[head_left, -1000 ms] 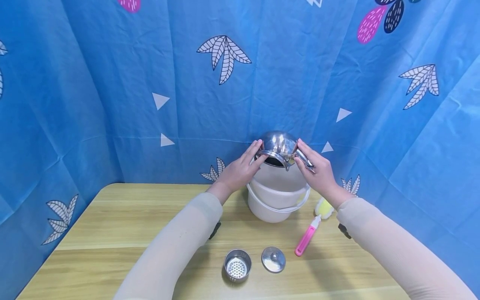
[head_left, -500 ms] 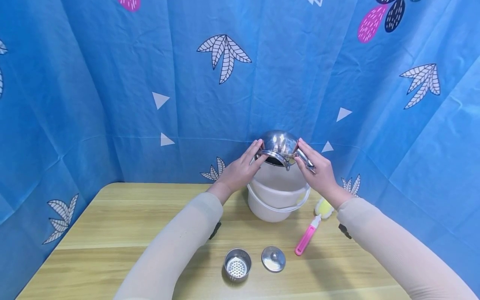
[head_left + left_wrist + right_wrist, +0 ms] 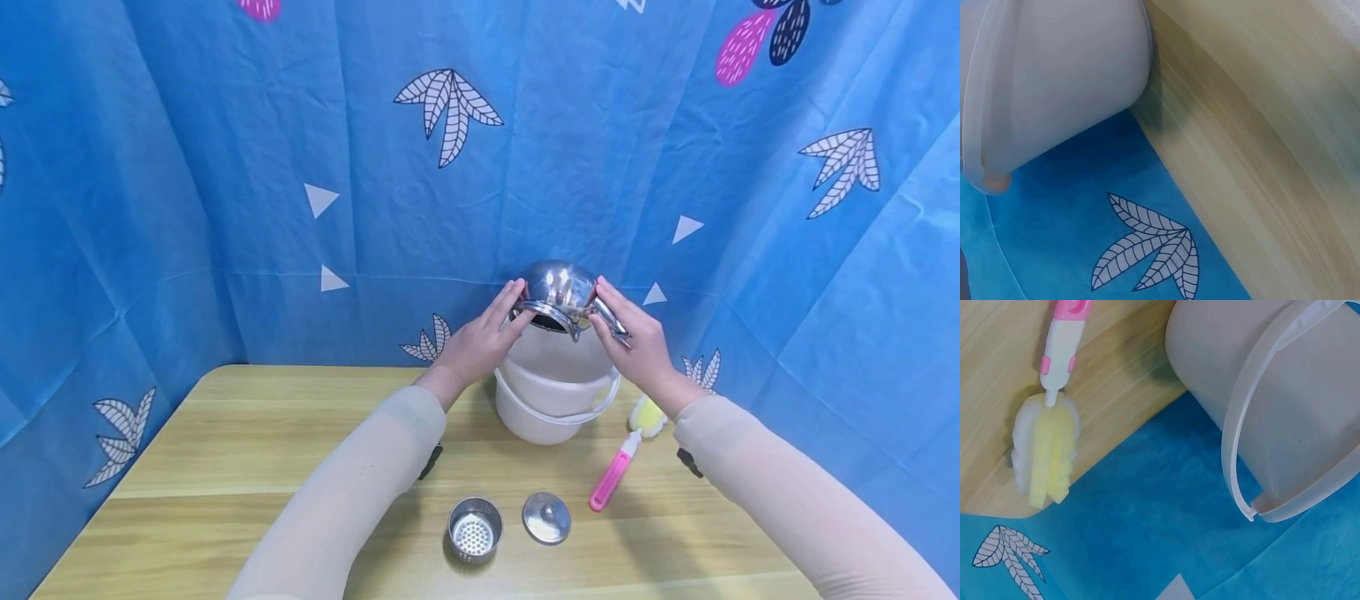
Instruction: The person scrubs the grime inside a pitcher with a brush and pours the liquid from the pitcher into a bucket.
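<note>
A shiny steel teapot (image 3: 558,286) is tipped over, its dark mouth facing down above a white bucket (image 3: 543,408). With the left hand (image 3: 480,342), the person holds the teapot's left side, thumb at the rim and fingers along the body. The right hand (image 3: 637,337) grips the handle (image 3: 611,321) on the other side. Neither hand appears clearly in the wrist views, where the bucket's wall (image 3: 1072,69) and its carrying handle (image 3: 1244,394) show. Nothing can be seen falling from the teapot.
On the wooden table (image 3: 262,467) lie a perforated steel strainer cup (image 3: 475,531), a round metal lid (image 3: 547,518) and a sponge brush (image 3: 615,479) with a pink handle. A blue patterned curtain (image 3: 420,217) hangs behind and at both sides.
</note>
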The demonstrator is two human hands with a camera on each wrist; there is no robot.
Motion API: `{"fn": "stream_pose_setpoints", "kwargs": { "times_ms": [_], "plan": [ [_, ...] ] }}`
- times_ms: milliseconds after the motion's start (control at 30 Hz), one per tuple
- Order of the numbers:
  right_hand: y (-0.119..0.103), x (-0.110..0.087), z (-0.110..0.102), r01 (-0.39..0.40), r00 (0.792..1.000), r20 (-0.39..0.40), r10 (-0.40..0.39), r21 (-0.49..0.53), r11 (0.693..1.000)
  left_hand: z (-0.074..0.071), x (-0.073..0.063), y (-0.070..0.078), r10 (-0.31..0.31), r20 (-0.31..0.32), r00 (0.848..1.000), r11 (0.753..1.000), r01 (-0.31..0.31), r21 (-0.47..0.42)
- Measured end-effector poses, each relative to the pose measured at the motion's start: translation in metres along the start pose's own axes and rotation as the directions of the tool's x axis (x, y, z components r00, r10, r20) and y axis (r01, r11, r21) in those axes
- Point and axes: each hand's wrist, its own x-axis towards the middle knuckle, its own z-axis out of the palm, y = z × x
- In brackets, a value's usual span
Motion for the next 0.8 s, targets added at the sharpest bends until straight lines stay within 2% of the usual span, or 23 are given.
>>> {"fn": "stream_pose_setpoints", "kwargs": {
  "times_ms": [267, 500, 800],
  "plan": [
    [-0.0011, 0.0009, 0.0001, 0.003, 1.0, -0.017, -0.003, -0.005, 1.0, -0.0004, -0.0007, 0.0001, 0.001, 0.006, 1.0, 1.0, -0.001, -0.006],
    [-0.0009, 0.003, -0.0009, 0.038, 0.998, -0.043, -0.037, 0.008, 0.999, 0.0008, -0.0009, 0.0002, -0.005, 0.023, 1.0, 1.0, 0.005, 0.004],
    [0.0008, 0.0045, -0.0035, 0.083, 0.996, -0.022, -0.084, -0.01, 0.996, 0.004, -0.0017, -0.0002, 0.011, 0.006, 1.0, 0.999, -0.012, 0.048]
  ]
}}
